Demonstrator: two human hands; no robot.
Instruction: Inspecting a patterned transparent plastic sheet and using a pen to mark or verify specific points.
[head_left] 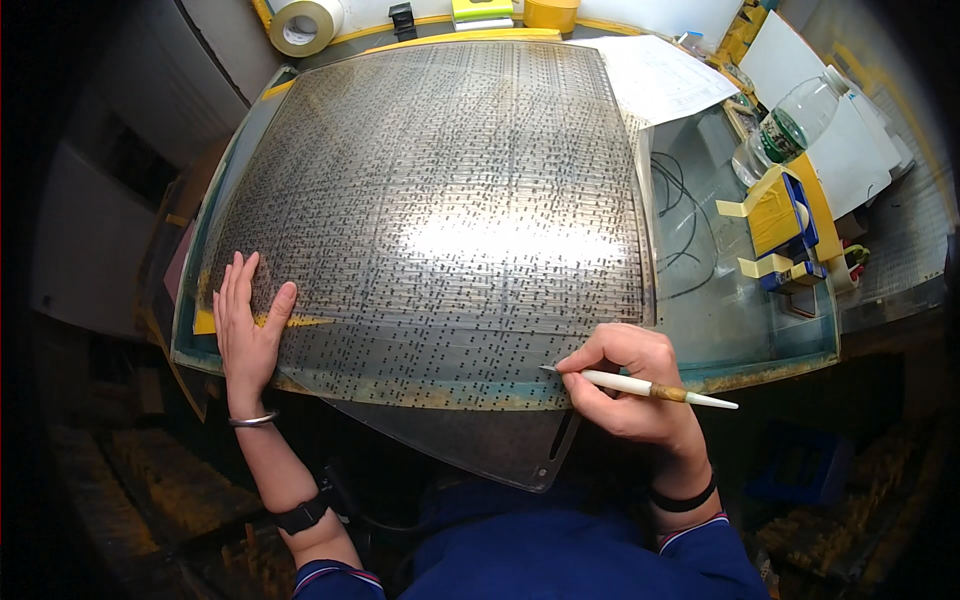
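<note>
A large film sheet [420, 180] covered with rows of small black dots spreads over a glass-topped table [740, 345]. My left hand [246, 320] lies flat on the sheet's left edge, fingers stretched forward and thumb apart. At the near right corner, my right hand [630, 380] pinches a slim white pen-like tool [625, 383] with a thin pointed metal tip and a brownish wrapped section. The tip points left, close above or on the dotted film; contact cannot be made out. Beneath the film's near edge, a dark panel [470, 435] with a slot juts toward me.
Right of the film are a dark cable [685, 225], yellow-and-blue tape dispensers [785, 220] and a clear plastic bottle [790, 125]. White paper [665, 78] lies at the far right corner. A tape roll [303, 27] and a yellow container [551, 14] stand along the back.
</note>
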